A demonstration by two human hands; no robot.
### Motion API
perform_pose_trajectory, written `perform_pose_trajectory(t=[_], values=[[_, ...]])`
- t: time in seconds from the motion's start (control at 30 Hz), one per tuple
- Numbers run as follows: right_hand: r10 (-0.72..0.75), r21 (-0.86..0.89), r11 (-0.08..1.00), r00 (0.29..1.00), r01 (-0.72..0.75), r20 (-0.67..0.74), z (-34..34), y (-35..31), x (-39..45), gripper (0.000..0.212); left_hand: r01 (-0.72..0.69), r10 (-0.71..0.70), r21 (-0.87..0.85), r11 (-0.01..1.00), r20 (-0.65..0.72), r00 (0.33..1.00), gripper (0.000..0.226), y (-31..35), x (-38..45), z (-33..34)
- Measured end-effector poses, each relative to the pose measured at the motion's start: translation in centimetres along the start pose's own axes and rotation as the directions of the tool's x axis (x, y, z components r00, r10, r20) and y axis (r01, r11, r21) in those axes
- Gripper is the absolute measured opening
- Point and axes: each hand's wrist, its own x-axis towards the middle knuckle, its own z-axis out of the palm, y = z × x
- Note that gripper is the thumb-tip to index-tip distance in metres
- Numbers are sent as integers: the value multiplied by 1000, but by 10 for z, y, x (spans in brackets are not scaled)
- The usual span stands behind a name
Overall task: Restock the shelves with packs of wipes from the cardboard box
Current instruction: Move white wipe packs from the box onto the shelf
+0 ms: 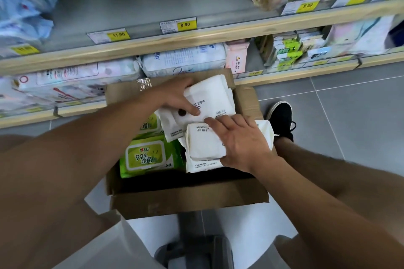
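Head view: cardboard box [188, 201] holds white packs [205, 102] and green packs [146, 155].

Box [188, 203] is plain brown cardboard, matt and a bit creased, with shiny clear tape [144, 84] on one flap. White packs [205, 144] look like soft matt plastic film; the green packs [146, 157] are glossier. Shelf [135, 6] is smooth grey with a light wood-look edge. Floor [349, 105] is smooth grey tile.
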Motion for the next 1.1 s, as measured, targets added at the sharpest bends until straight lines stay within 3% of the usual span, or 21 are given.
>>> perform_pose_trajectory(t=[0.17, 0.27, 0.33, 0.47, 0.57, 0.77, 0.9, 1.1], values=[[-6, 9, 1000, 1000, 6, 0, 0, 2, -2, 102, 110, -69, -263, 959, 160, 985, 75, -10, -2, -2], [13, 16, 1000, 1000, -13, 3, -1, 6, -2, 101, 142, -80, -341, 929, 188, 979, 50, -8, -6, 1], [7, 13, 1000, 1000, -7, 10, -2, 4, -1, 101, 168, -110, -371, 913, 173, 979, 46, -10, -11, 3], [-2, -13, 1000, 1000, 2, 12, -3, -3, 2, 101, 174, -168, -360, 916, 48, 985, 84, -19, -27, 2], [30, 1, 1000, 999, -30, 21, -4, -5, 5, 101, 185, -227, -375, 908, -70, 971, 96, -28, -43, 11], [204, 94, 975, 979, -203, -3, -7, -16, 6, 101, 121, -221, -321, 939, -296, 929, 96, -30, -85, 8], [397, 280, 883, 918, -376, -20, -13, -24, 9, 103, 119, -249, -306, 945, -432, 867, 84, -38, -117, -12], [511, 487, 789, 839, -374, -184, -47, -28, 26, 106, 73, -326, -424, 903, -562, 760, 79, -44, -149, -49]])
